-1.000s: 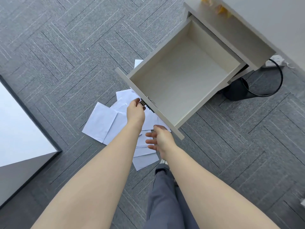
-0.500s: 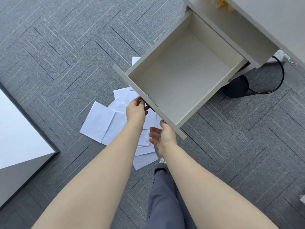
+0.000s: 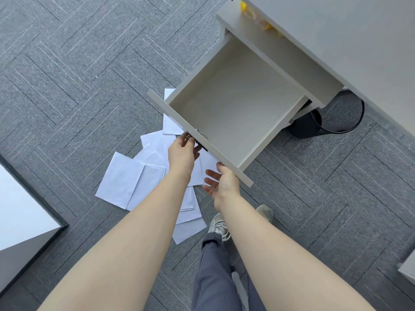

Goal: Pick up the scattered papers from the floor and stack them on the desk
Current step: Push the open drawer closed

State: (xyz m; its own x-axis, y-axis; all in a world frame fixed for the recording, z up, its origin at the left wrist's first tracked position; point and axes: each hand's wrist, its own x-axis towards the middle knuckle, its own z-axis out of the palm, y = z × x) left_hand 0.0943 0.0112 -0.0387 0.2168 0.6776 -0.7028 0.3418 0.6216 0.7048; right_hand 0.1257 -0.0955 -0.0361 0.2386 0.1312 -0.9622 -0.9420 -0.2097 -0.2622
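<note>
- Two bare hands reach toward the front panel of an open drawer (image 3: 233,113) that juts out from the desk (image 3: 359,41) at about 1 o'clock in the view.
- Left hand (image 3: 183,153) sits at the middle of the drawer front, its grip closed around the small dark handle fitting there; the fingertips curl onto the panel's outer face.
- Right hand (image 3: 221,182) is near the panel's 5 o'clock end, palm turned up, its grip open with fingers spread; the thumb touches the panel's lower edge, and nothing is held.
- Inside, the drawer shows only its pale bottom and walls.
- Scattered papers (image 3: 125,178) lie on the grey carpet floor (image 3: 67,86) below the drawer front, at roughly 9 o'clock from the hands; white sheets overlap in a loose fan, some tucked under the drawer and some hidden by the left forearm.
- One sheet pokes out toward 6 o'clock, just beside a grey sneaker (image 3: 219,223).
- A grey trouser leg (image 3: 213,277) runs down to the bottom edge between the two forearms.
- A black bin (image 3: 314,124) stands on the floor under the desk, at 3 o'clock from the drawer.
- Small yellow items (image 3: 265,24) rest on a shelf ledge above the drawer; what they are cannot be told.
- A white-topped surface (image 3: 20,212) fills the 8 o'clock corner.
</note>
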